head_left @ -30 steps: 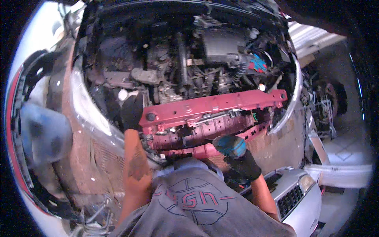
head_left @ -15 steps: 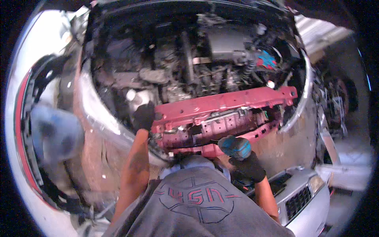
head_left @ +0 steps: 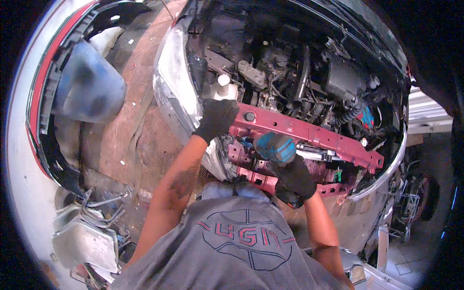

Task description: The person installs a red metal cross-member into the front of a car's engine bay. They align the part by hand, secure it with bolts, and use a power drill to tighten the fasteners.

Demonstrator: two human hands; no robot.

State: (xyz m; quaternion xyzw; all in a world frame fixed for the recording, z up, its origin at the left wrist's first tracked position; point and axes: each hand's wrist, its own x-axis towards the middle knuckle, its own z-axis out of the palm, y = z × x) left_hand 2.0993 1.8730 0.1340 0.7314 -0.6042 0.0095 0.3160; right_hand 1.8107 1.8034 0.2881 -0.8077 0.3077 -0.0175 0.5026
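A long red metal crossmember point(head_left: 299, 129) lies across the front of a car's open engine bay. At its left end, my left hand point(head_left: 216, 118), in a dark glove, is closed around the edge, its fingertips partly hidden. My gloved right hand point(head_left: 296, 181) grips a blue-and-black cordless power tool point(head_left: 275, 147) by its handle. The tool's head is just in front of the crossmember's left half; whether it touches is not clear. Below lies a lower red panel point(head_left: 263, 180). A white-capped reservoir point(head_left: 223, 84) sits just beyond my left hand.
A clear headlight point(head_left: 176, 82) borders the bay on the left. Further left, a bumper cover point(head_left: 43, 87) and a blue-grey panel point(head_left: 92, 89) stand on patterned flooring point(head_left: 150, 145). Metal-legged chairs point(head_left: 87, 241) are at lower left. The engine point(head_left: 285, 72) fills the bay.
My view has swung, so the car appears further right and tilted. The power tool in my right hand has come up closer to the crossmember and my left hand, which stays at the left end.
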